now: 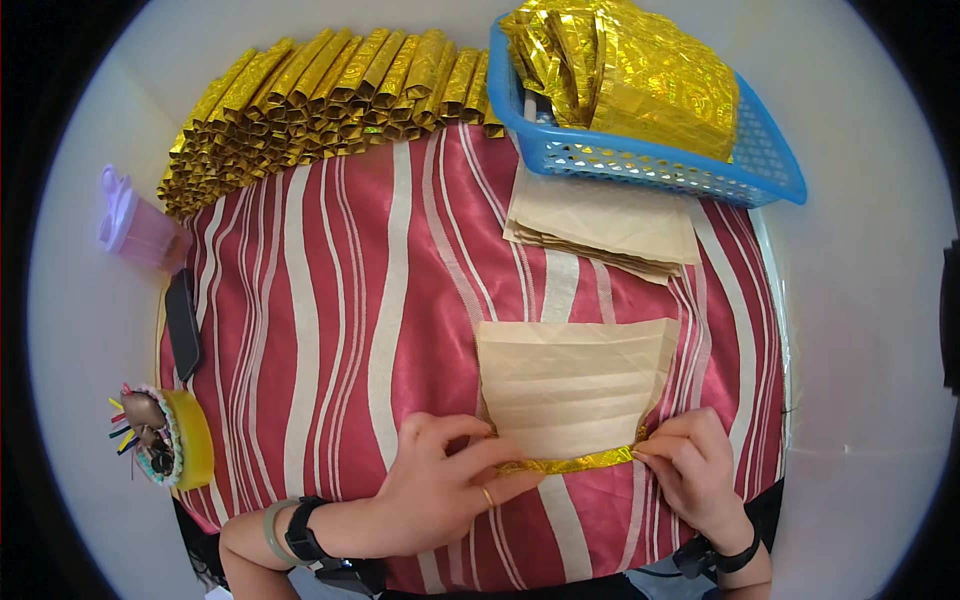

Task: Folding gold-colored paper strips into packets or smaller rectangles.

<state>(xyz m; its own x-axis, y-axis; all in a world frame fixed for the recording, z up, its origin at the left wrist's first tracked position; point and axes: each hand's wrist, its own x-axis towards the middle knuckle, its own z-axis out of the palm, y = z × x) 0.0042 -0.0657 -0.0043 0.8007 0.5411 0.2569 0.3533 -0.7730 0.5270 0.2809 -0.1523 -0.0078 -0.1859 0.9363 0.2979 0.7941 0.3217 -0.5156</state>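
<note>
A sheet of gold foil paper [575,375] lies plain tan side up on the striped cloth, creased across. Its near edge is turned up into a narrow gold fold [580,463]. At the left end of that fold, my left hand [440,490] pinches the paper, the fingertips partly hiding it. The right end is held between thumb and fingers of my right hand [692,468]. Beyond the sheet rests a small stack of similar paper [605,222], tan side up, partly under the blue basket.
A blue plastic basket [640,165] at the far right holds crinkled gold foil paper [665,85]. Several rolled gold foil tubes [330,85] are piled at the far left. Along the left side are a purple container [145,228], a dark phone-like slab [183,325] and a yellow decorated holder [192,440].
</note>
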